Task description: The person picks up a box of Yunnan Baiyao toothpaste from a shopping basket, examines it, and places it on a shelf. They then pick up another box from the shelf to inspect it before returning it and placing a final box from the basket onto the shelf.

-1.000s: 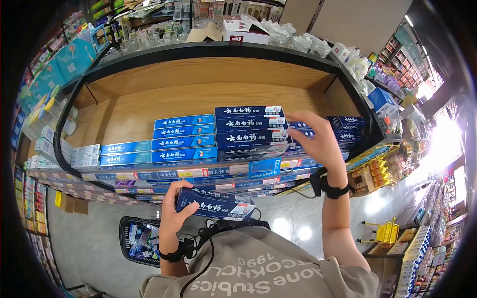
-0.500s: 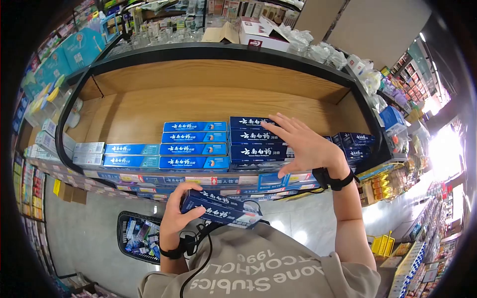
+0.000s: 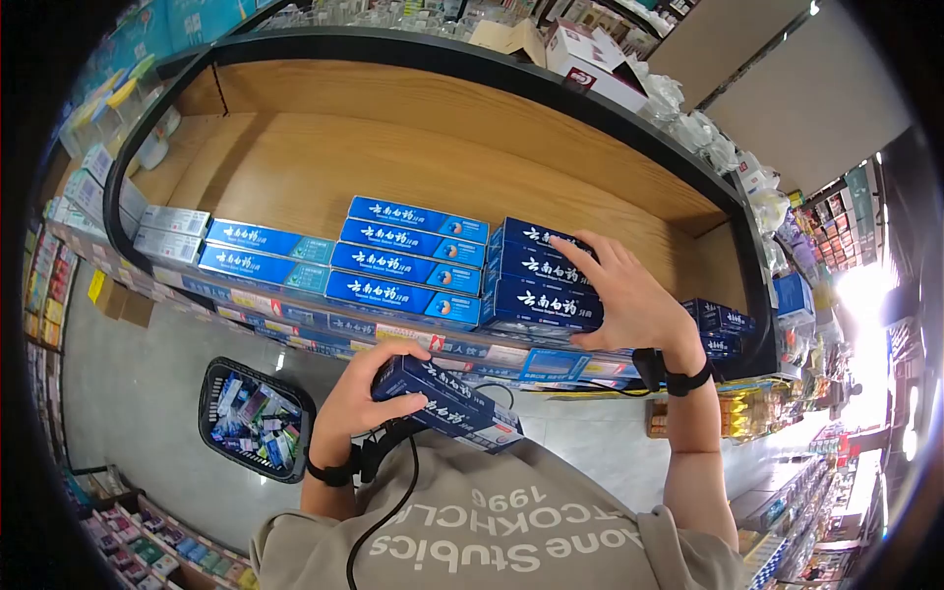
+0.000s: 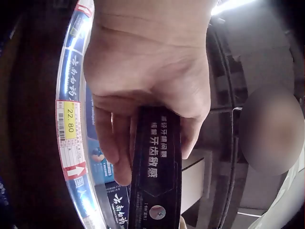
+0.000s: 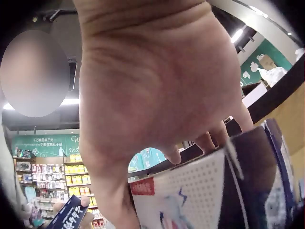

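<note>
In the head view my left hand [image 3: 364, 388] grips the end of a dark blue toothpaste box [image 3: 452, 406] in front of the shelf. The left wrist view shows fingers on one side of that box [image 4: 157, 171] and the thumb on the other. My right hand [image 3: 639, 300] is spread across the right end of a stack of dark blue toothpaste boxes [image 3: 544, 300] on the shelf. Its fingers reach over the top rows, and the thumb is low at the front. Up close in the right wrist view, fingertips overlap a box's far edge [image 5: 190, 191].
Left of the dark stack stand lighter blue toothpaste boxes [image 3: 403, 300] and white boxes [image 3: 172, 231]. More dark boxes [image 3: 723, 320] lie at the right. A black rim [image 3: 423, 49] edges the wooden shelf [image 3: 324, 147]. A filled black basket [image 3: 211, 433] stands on the floor.
My right hand has moved from the stack's right side over its end, with the thumb coming down to the front. The left hand keeps its box. The head view has shifted and tilted.
</note>
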A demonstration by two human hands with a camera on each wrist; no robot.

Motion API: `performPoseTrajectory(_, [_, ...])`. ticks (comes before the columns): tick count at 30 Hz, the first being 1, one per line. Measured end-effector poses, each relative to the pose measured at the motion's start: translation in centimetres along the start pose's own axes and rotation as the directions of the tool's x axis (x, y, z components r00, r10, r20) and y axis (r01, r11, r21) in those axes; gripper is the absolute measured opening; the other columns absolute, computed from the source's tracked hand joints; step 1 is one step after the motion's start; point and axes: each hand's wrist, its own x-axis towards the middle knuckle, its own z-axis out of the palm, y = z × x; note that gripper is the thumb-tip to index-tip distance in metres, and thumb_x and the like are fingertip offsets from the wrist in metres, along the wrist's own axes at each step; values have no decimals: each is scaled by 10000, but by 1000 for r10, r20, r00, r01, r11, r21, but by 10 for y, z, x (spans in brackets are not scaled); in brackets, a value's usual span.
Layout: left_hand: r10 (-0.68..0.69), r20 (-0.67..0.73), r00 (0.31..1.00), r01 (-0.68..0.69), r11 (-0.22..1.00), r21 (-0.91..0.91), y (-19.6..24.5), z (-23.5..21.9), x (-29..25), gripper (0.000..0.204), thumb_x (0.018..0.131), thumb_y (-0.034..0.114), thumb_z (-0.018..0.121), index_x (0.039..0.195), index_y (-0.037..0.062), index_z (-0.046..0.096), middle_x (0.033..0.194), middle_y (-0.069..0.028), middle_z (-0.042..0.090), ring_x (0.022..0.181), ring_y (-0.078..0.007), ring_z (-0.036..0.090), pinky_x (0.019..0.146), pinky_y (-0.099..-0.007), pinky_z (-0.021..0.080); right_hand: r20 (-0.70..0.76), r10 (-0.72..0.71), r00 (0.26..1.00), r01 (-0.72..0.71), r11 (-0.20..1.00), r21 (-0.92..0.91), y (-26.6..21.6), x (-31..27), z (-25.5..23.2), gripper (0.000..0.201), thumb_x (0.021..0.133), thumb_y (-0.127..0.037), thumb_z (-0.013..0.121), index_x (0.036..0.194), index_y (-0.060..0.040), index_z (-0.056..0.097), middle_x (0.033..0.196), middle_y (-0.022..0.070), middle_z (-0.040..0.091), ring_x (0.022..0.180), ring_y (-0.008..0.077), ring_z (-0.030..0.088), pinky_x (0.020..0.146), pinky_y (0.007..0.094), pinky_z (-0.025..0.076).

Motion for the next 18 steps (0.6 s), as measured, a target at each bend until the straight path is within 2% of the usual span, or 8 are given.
performPoseTrajectory(7, [5,-15,1000,-6,998,-60,-2,-4,-2,510,806,117,839,1263,48,625,1163,-82,671,1052,-173,647,925,-308,497,-23,3,1000,-3,1000,27,4,3,2,1100,596,-286,869,1576,-180,381,1454,237,449,1305,438,471,1117,483,400])
performPoseTrajectory(18, [53,-49,997,-53,998,-12,-4,-7,-8,512,793,101,843,1255,40,632,1192,-90,669,1064,-184,650,936,-310,496,-23,8,1000,-7,1000,26,15,17,-3,1128,596,-256,886,1591,-198,356,1480,258,432,1335,450,450,1144,501,378])
